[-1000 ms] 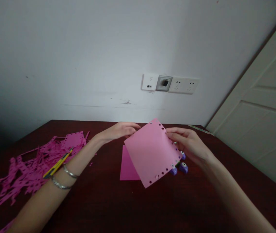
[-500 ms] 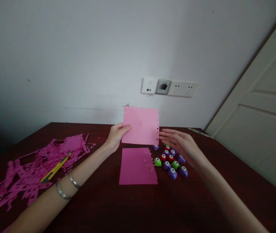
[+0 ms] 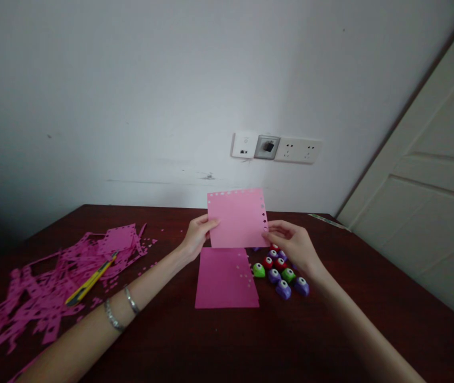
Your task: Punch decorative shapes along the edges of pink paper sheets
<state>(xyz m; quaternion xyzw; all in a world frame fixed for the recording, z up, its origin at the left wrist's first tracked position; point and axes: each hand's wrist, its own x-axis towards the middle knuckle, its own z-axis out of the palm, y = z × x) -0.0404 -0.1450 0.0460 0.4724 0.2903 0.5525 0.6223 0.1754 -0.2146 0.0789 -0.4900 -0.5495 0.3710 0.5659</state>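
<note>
A pink sheet of paper [image 3: 236,219], with small shapes punched along its top and right edges, is held up above the table. My left hand [image 3: 198,234] pinches its left edge, thumb in front. At its lower right edge, my right hand [image 3: 291,239] has the paper between thumb and fingers. Below it lies a stack of pink paper [image 3: 223,282], with small cut-out bits scattered on its right side. Several craft punches [image 3: 280,264] in purple, red and green, each with an eye-like button, stand close together under my right hand, which hides some of them.
Pink paper scraps [image 3: 47,292] are heaped on the left of the dark red table [image 3: 163,340], with a yellow box cutter [image 3: 91,279] on top. A thin strip [image 3: 328,221] lies at the back right. Wall sockets [image 3: 296,150] and a white door [image 3: 430,175] stand behind.
My right hand has closed on the right edge of the pink sheet. The sheet has come down slightly, shifted right and tilted a little. My left hand still holds it.
</note>
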